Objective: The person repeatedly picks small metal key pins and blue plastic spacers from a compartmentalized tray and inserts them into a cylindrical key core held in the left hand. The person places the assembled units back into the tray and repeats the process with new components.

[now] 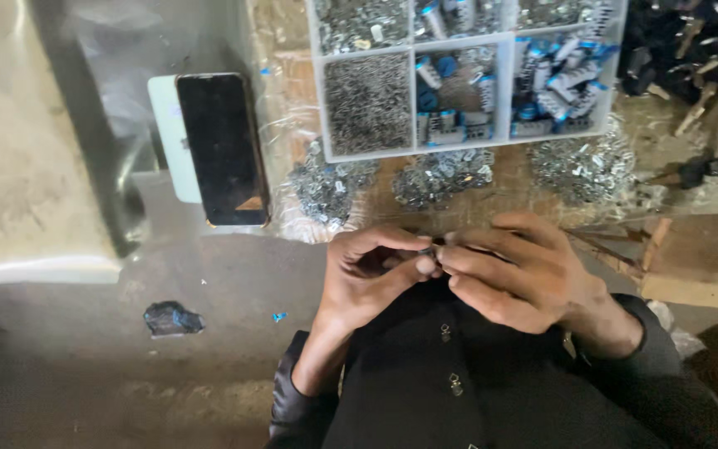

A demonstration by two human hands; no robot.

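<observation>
The left hand (373,278) and the right hand (515,274) meet fingertip to fingertip low in the view, just above a dark garment with small metal fastenings. Between them they pinch a small part (430,249), dark with a glint of metal; the curled fingers cover nearly all of it, so its shape cannot be made out. Both hands are closed around it, thumbs and forefingers pressed in, none of the fingers spread.

Just beyond the hands, three heaps of small silvery metal pieces (440,176) lie on a wooden bench (700,249) under crinkled clear film. Behind them stands a white compartment tray (413,104), cut off by the top edge. Its lower left cell holds fine grey metal bits, and the middle and right cells hold small cylindrical pieces with blue and white ends (558,87); the cells above are only partly in view.

To the left a dark phone (222,150) lies face up on a pale flat object that shows only along its left side. At top right a pile of black parts (691,41) runs out of frame, blurred. On the grey floor at lower left sits a crumpled dark scrap (172,318) with a tiny blue fleck near it
</observation>
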